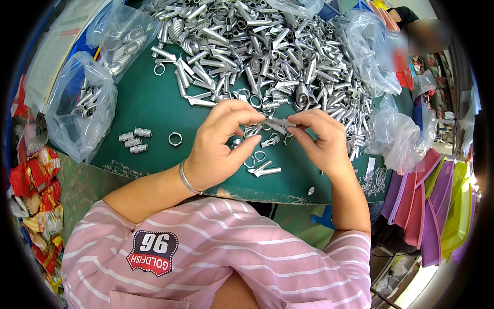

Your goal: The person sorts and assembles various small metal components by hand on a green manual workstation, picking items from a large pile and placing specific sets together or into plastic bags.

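Note:
In front of me, over the green table (154,110), I hold a small silver metal tube piece (278,123) between both hands. My left hand (218,141) has its thumb and index finger curled at the piece's left end. At the right end, my right hand (321,139) pinches it with bent fingers. The exact shape of the piece is partly covered by fingertips. Just below lie loose metal rings (260,156) and slit silver tubes (267,171). Several short patterned cylinders (139,148) and one patterned ring (175,139) rest left of my left hand.
A large heap of silver tubes and rings (247,46) covers the table's far side. Clear plastic bags (80,116) with metal parts stand at the left, and more bags (396,136) sit at the right. Coloured plastic bins (429,206) hang beside the right edge. Another person (429,36) is far right.

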Tool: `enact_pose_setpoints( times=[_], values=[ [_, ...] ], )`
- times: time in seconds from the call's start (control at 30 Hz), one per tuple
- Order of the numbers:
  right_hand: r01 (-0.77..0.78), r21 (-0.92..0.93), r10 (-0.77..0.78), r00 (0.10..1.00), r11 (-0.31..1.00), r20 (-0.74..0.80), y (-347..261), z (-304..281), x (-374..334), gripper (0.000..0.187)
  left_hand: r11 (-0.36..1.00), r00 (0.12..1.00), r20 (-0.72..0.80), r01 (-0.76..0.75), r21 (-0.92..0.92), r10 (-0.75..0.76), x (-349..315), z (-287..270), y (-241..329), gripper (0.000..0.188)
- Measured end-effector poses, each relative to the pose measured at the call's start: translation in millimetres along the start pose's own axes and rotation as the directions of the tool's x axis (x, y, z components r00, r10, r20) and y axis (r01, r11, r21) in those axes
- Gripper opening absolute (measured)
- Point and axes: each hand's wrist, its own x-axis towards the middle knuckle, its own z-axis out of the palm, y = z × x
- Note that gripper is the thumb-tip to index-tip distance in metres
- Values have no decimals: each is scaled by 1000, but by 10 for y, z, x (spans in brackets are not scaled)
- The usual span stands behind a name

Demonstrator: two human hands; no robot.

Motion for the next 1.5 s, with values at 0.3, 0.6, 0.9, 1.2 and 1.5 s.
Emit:
enact_pose_setpoints(
  times=[0.3, 0.6, 0.9, 1.2, 1.5],
  values=[
    [-13, 415, 41, 998, 910, -57, -91, 41, -141, 19, 997, 993, 95, 72, -39, -68, -19, 10, 27, 23],
    [15, 645, 78, 990, 764, -116, -146, 177, -195, 24, 996, 999, 42, 34, -83, -30, -26, 47, 11, 20],
    [335, 249, -178, 850, 909, -496, -391, 550, -133, 70, 1000, 997, 75, 16, -19, -15, 6, 43, 17, 22],
    [215, 323, -57, 899, 922, -435, -182, 530, -110, 56, 999, 1000, 13, -25, 38, 24, -18, 26, 15, 24],
    [220, 340, -63, 907, 915, -417, -215, 545, -122, 25, 897, 942, 35, 329, -295, -334, -8, 50, 58, 18]
  ],
)
